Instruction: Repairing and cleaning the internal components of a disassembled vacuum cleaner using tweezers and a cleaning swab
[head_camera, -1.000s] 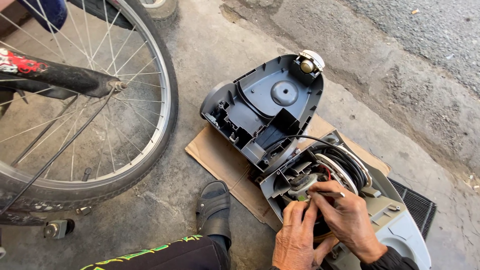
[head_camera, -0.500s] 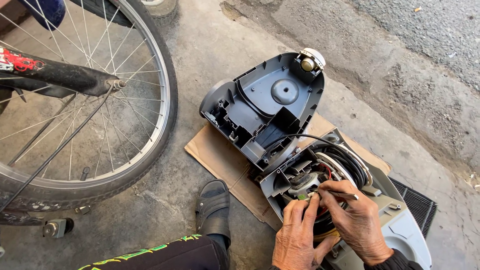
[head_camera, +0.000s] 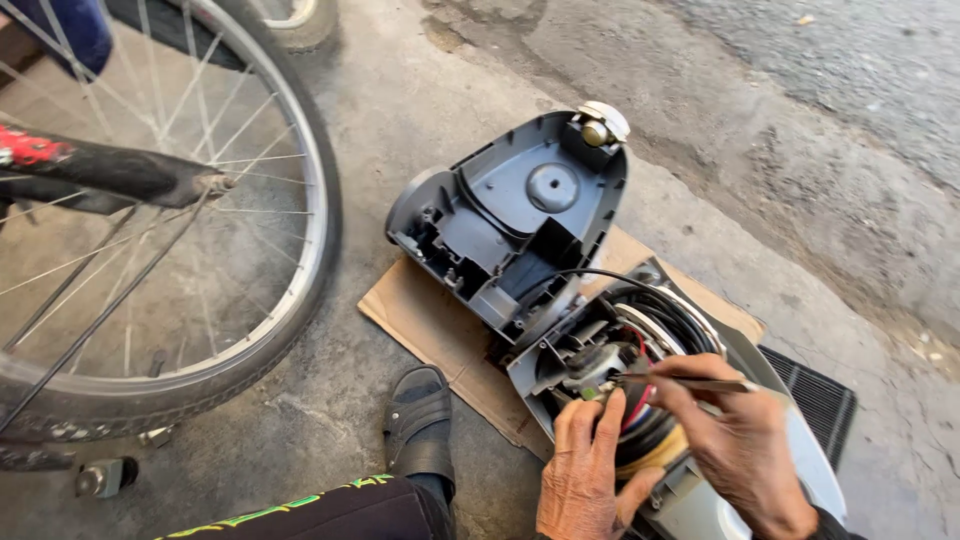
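The right hand (head_camera: 745, 455) has shifted its grip, now pinching thin tweezers (head_camera: 690, 383) over the opened vacuum cleaner (head_camera: 600, 350) at lower right, left hand (head_camera: 585, 470) clenched on its wires, bicycle wheel (head_camera: 170, 250) crowding the left.

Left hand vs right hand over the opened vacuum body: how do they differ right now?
The left hand holds no tool; its fingers rest on the rim of the open vacuum body, apparently pinching a small part. The right hand grips a thin metal tool, tip pointing left into the motor well. The left hand comes up from below; the right hand reaches in from the lower right. Both work over the same wiring.
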